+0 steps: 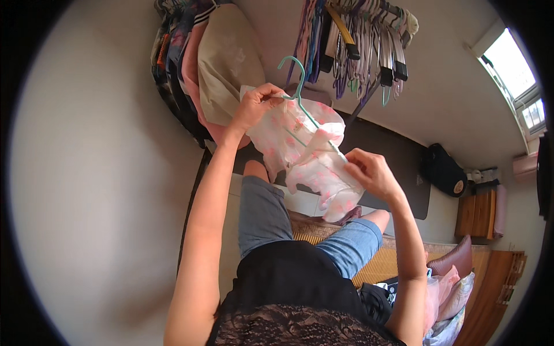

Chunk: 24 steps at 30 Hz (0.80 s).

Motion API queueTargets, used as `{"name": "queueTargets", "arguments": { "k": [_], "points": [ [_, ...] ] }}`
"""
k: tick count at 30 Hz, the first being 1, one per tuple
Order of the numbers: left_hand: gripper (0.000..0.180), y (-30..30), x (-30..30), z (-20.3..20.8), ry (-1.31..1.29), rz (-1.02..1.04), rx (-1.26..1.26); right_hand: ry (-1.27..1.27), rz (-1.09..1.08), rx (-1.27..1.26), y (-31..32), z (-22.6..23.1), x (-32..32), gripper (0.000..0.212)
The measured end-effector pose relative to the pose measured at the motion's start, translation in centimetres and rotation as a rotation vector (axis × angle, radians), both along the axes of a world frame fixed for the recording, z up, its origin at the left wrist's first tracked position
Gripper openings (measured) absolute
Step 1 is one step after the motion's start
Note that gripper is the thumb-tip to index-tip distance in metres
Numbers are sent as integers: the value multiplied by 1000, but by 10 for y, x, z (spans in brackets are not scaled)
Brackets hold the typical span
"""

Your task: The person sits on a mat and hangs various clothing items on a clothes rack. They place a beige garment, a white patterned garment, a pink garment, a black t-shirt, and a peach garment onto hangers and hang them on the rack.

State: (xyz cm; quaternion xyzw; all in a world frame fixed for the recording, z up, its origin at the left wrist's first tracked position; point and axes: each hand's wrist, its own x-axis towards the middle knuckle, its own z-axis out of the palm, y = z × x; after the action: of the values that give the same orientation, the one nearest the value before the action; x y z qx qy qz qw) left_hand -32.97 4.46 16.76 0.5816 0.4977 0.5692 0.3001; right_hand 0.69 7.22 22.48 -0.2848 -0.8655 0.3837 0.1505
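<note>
A mint-green clothes hanger [301, 74] is held up in front of me, its hook at the top. From it hangs a thin white garment [323, 173] with a pink print, loosely bunched. My left hand [259, 106] is closed, pinching the cloth beside the hanger's neck. My right hand [370, 172] is closed at the hanger's lower right end, its fingertips on the cloth. Part of the hanger is hidden by the fabric, and the exact grip under the right fingers is covered.
Clothes [228, 63] hang on a rack at the upper left. Many spare hangers [369, 46] crowd the rail at the upper right. A woven mat [375, 265] lies below me, with a pile of clothes and cushions [447, 288] to the right. A black bag [443, 170] stands farther off.
</note>
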Motion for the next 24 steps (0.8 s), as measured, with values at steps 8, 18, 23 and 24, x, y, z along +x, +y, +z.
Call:
{"name": "queueTargets", "arguments": {
  "k": [8, 18, 23, 24],
  "points": [
    [20, 17, -58, 15, -90, 86, 69, 234, -41, -288, -71, -11, -120, 18],
    [43, 23, -121, -47, -87, 288, 11, 422, -256, -134, -12, -5, -225, 27],
    [44, 14, -102, -73, -135, 345, -134, 397, -270, -16, 48, 31, -246, 22],
    [44, 17, -98, -82, -135, 350, -164, 368, -283, 34, 59, 36, -250, 24]
  ]
}}
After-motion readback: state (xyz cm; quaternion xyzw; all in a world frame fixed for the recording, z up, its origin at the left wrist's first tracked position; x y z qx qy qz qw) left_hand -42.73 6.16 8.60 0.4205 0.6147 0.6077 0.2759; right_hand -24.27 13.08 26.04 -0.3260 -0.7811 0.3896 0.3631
